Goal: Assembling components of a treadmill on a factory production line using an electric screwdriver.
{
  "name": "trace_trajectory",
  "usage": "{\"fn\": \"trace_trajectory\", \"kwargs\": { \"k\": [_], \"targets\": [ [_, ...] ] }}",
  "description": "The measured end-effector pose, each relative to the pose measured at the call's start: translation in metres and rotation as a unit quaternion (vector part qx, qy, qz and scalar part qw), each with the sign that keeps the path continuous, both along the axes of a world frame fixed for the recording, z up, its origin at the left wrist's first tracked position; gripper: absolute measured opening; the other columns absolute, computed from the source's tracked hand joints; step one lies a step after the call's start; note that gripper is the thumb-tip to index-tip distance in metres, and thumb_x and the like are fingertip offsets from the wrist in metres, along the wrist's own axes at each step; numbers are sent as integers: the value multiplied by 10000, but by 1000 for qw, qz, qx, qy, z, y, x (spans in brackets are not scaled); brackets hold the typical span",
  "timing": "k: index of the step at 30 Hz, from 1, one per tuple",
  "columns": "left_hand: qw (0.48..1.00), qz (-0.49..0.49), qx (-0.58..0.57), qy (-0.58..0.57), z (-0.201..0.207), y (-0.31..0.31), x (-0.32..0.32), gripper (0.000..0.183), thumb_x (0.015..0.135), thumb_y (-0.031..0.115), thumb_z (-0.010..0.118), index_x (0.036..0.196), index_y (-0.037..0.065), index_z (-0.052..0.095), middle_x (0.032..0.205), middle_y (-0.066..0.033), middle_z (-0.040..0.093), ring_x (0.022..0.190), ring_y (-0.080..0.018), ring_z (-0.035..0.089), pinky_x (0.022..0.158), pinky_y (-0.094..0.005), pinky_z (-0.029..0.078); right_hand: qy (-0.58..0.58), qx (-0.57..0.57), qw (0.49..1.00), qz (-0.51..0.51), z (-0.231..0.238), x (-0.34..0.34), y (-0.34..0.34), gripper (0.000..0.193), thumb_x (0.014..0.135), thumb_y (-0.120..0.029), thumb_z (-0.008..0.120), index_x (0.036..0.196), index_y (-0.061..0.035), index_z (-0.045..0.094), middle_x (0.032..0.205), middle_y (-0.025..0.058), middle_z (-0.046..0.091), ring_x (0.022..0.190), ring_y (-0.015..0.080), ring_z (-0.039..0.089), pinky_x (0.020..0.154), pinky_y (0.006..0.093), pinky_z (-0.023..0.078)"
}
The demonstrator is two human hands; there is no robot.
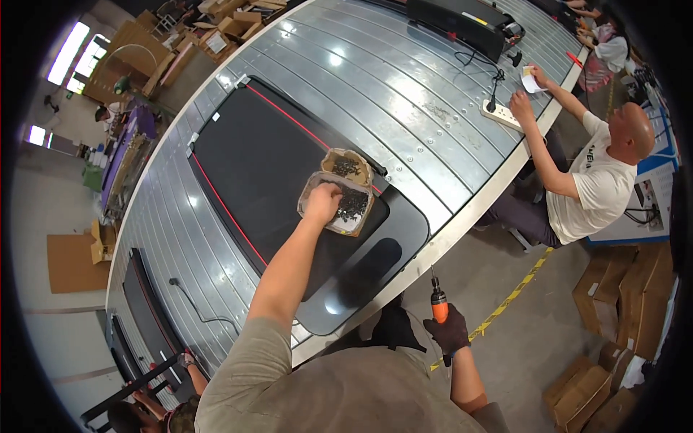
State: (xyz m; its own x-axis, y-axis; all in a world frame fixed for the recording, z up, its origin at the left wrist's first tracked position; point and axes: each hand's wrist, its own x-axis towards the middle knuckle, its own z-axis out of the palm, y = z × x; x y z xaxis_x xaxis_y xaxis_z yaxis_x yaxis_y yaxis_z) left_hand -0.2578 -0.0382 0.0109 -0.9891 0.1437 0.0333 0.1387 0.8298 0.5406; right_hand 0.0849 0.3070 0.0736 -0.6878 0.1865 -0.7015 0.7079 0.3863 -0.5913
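My bare left hand (323,203) reaches into an open-topped box (312,181) of small dark screws (352,204). Its fingers are bent together at the box's left side, and whatever they pinch is hidden. Behind that box, touching it, a smaller cut-down cardboard box (345,154) holds more dark screws. Both sit on a long black panel (253,162) with red lines along its sides, lying on the metal table. Off the table's near edge, my gloved right hand (450,330) grips an orange and black electric screwdriver (439,306), its bit pointing up and away.
The ribbed metal table (426,94) carries a black device (462,29) and a power strip (502,114) at the far right. A seated person (585,180) holds a paper there. Cardboard boxes (613,296) stand at right, beyond yellow floor tape (514,294). Another person works at lower left.
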Motion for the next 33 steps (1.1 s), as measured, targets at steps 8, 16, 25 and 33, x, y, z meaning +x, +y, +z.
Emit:
{"fn": "trace_trajectory", "kwargs": {
  "k": [8,16,25,33],
  "targets": [
    [997,-14,-29,64,10,-1,10,122,907,113,709,973,18,671,950,-179,698,931,-367,686,830,-441,553,5,-12,998,61,1,-33,8,526,735,-350,838,1100,-32,630,922,163,735,871,361,715,807,459,562],
    [782,231,566,-117,50,32,107,97,969,76,701,1032,14,662,963,-110,760,724,-101,649,640,-231,518,69,-83,983,150,40,-74,-21,504,746,-362,824,1074,-29,636,907,184,731,875,411,708,803,470,566],
    [567,269,730,-270,102,23,226,224,1066,243,619,1020,34,686,976,-62,706,798,-106,619,661,-228,494,168,-8,915,366,79,-90,-86,518,784,-418,794,1131,-71,629,942,194,719,890,433,704,798,518,567],
    [562,239,749,-257,87,-60,306,172,1055,201,635,1010,43,686,976,-78,716,803,-123,628,688,-251,507,145,33,906,397,83,-24,-167,595,725,-461,807,1122,-59,618,939,214,719,883,444,700,789,518,558]
  ]
}}
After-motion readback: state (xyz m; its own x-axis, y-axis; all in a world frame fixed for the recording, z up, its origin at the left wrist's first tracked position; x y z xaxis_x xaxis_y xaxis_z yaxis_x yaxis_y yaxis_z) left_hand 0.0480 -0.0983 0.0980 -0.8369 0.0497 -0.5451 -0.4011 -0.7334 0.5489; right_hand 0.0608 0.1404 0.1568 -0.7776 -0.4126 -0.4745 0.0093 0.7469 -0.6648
